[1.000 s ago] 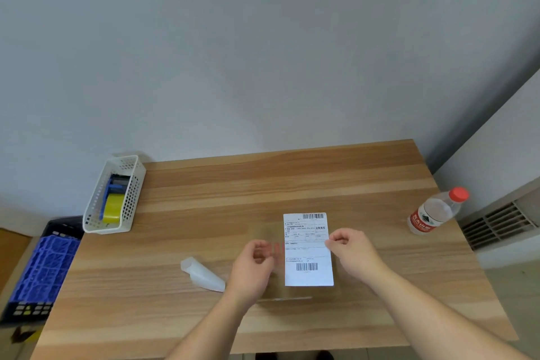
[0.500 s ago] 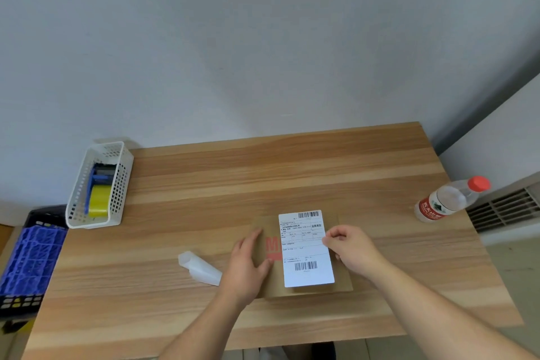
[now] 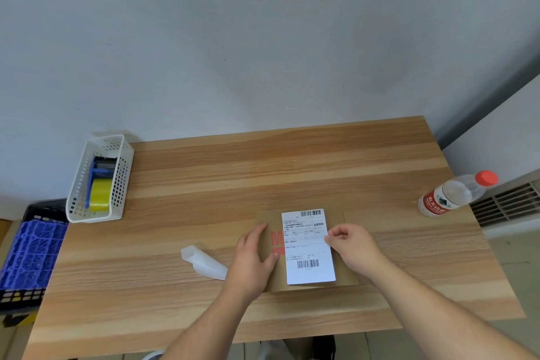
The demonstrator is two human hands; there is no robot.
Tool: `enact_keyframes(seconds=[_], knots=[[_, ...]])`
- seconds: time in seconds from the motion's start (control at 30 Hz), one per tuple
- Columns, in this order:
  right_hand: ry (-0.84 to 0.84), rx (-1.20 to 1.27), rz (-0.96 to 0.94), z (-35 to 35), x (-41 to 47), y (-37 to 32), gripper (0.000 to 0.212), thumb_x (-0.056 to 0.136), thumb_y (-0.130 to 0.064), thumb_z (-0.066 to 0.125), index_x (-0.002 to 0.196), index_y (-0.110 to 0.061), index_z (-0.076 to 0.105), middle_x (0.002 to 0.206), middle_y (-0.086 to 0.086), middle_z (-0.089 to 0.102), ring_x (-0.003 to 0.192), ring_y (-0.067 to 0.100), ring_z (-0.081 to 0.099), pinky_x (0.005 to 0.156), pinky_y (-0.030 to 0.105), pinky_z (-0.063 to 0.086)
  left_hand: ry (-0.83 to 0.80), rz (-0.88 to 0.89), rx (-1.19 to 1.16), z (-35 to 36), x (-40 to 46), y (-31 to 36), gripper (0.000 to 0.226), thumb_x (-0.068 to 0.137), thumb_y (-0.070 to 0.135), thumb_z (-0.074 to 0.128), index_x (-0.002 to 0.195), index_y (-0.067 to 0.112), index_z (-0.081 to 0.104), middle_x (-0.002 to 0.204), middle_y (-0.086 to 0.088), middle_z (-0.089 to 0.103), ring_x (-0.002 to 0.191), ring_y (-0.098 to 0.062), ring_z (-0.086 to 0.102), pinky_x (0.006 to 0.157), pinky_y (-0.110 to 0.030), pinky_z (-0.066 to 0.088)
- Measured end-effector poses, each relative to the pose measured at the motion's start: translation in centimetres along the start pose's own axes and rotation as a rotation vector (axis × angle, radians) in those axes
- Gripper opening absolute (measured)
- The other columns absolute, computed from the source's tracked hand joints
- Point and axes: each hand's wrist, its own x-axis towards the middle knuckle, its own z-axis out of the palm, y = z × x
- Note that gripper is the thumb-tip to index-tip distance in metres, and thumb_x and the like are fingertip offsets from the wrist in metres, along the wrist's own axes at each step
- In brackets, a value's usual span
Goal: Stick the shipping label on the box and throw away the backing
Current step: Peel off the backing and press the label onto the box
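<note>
Right hand (image 3: 352, 245): thumb and forefinger pinched together at the right edge of the white rectangular paper shipping label (image 3: 308, 247), about midway along its length; remaining fingers curled under.

Left hand (image 3: 254, 257): fingers together and laid flat, pressing down on the left part of the flat brown cardboard box (image 3: 339, 272), thumb touching the label's left edge.

Shipping label: lies lengthwise on the box top, right of centre, partly covering a red print.

Change noted: a second ago the left hand was raised and loosely curled just left of the label; it now rests palm-down on the cardboard, while the right hand keeps its pinch at the same edge. Judgement: the label is positioned and the box is being steadied for smoothing down; sticking looks nearly complete.

Translucent white crumpled backing sheet (image 3: 204, 261): lies on the wooden table (image 3: 263, 166) just left of the left hand, not yet discarded. That step remains.

Writing: barcodes at the label's top and bottom; small printed lines too fine to read, some Chinese characters at upper right. A red "M" shows on the box beside the label.

Surroundings: white perforated plastic basket (image 3: 122, 172) holding a blue tape dispenser with yellow tape roll (image 3: 100, 193); clear plastic water bottle with red cap and red wrapper (image 3: 455, 194), wording illegible; blue lattice crate (image 3: 29, 248) on the floor at left.
</note>
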Motion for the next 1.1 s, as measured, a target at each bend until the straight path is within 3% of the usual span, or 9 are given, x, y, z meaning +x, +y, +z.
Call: enact_keyframes(seconds=[0.6, 0.73, 0.87, 1.1], knots=[[0.059, -0.192, 0.004, 0.2, -0.7, -1.8, 0.010, 0.086, -0.017, 0.072, 0.076, -0.016, 0.072, 0.058, -0.007, 0.063, 0.052, 0.012, 0.052, 0.053, 0.026, 0.040, -0.005, -0.008, -0.002, 0.0, -0.1, 0.3, 0.074, 0.090, 0.029, 0.071, 0.152, 0.041, 0.033, 0.150, 0.003, 0.041, 0.125, -0.018, 0.054, 0.108, -0.039, 0.046], [0.079, -0.325, 0.025, 0.4, -0.8, -2.4, 0.011, 0.080, -0.018, 0.066, 0.069, -0.019, 0.069, 0.062, -0.005, 0.069, 0.057, 0.016, 0.060, 0.057, 0.028, 0.046, -0.003, -0.011, 0.001, -0.1, -0.1, 0.3, 0.074, 0.090, 0.029, 0.071, 0.153, 0.039, 0.033, 0.151, 0.004, 0.041, 0.128, -0.016, 0.052, 0.109, -0.038, 0.045], [0.055, -0.515, -0.016, 0.4, -0.7, -3.4, 0.013, 0.078, -0.017, 0.060, 0.065, -0.019, 0.061, 0.068, -0.001, 0.069, 0.069, 0.024, 0.064, 0.053, 0.029, 0.042, -0.005, -0.010, 0.001, -0.1, -0.1, 0.4, 0.074, 0.090, 0.028, 0.071, 0.153, 0.038, 0.034, 0.150, 0.004, 0.042, 0.128, -0.015, 0.051, 0.110, -0.037, 0.045], [0.011, -0.818, -0.062, 0.8, -0.7, -5.1, 0.012, 0.087, -0.025, 0.056, 0.077, -0.018, 0.055, 0.082, 0.005, 0.063, 0.075, 0.029, 0.057, 0.060, 0.030, 0.045, -0.008, 0.006, 0.031, -0.1, -0.2, 0.5, 0.073, 0.090, 0.031, 0.070, 0.153, 0.040, 0.032, 0.152, 0.003, 0.038, 0.125, -0.015, 0.053, 0.105, -0.032, 0.046]])
